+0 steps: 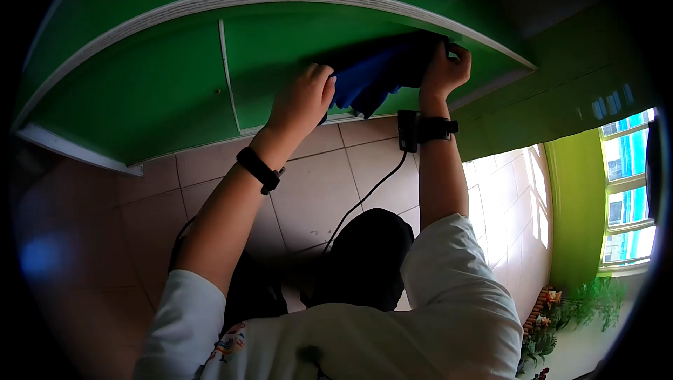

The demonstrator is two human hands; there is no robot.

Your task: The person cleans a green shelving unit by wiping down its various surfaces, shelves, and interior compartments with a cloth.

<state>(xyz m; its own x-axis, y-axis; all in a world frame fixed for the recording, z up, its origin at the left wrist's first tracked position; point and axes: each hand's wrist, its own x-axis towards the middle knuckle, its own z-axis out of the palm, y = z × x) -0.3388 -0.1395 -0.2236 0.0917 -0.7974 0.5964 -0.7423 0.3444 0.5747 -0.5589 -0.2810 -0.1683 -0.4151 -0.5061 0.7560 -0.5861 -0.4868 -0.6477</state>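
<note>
A dark blue cloth garment (pixel 378 75) hangs stretched between my two hands, close in front of a green cabinet front. My left hand (pixel 303 99) is closed on its left end, with the fingers curled over the fabric. At the upper right, my right hand (pixel 446 70) pinches the other end, which looks nearly black in the shade. The lower edge of the cloth droops in folds near the floor. What kind of garment it is, I cannot make out.
The green cabinet (pixel 161 85) with pale edging stands before me. Pinkish tiles (pixel 301 184) cover the floor. A black cable (pixel 364 198) runs down from a device at my right wrist. A window (pixel 627 191) and plants (pixel 589 303) are at the right.
</note>
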